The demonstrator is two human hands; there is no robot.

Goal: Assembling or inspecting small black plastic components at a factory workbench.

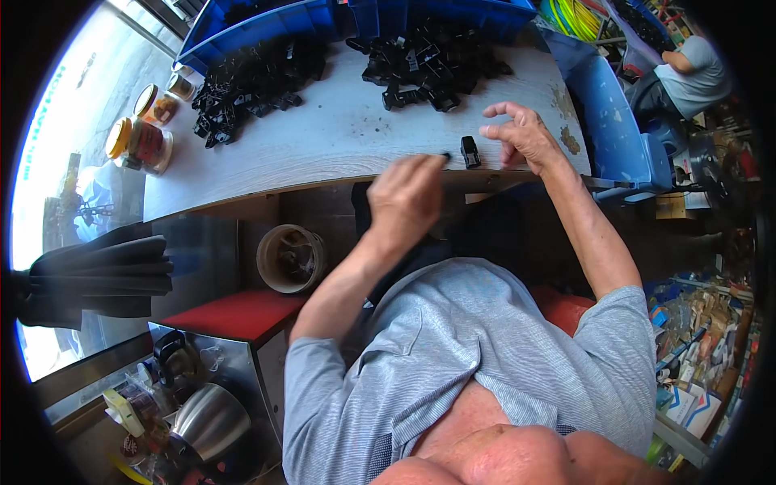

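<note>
My left hand [406, 192] is closed over the table's near edge, its fingers pinching a small black piece [446, 156] that sticks out past the fingertips. The piece is too small to name. My right hand [521, 139] hangs open above the right part of the table, thumb and fingers apart with nothing between them. Just left of it, a black plastic part [470, 152] like a small clip or buckle lies alone near the edge. Farther back are two heaps of similar black parts, a left heap [257, 87] and a right heap [432, 65].
Blue bins [267, 34] line the table's far side, and a larger blue bin [618, 121] stands at its right. Lidded jars [141, 145] sit at the left edge. Below are a bucket [291, 257] and a red-topped cabinet [242, 314]. Another person [687, 81] sits at the far right.
</note>
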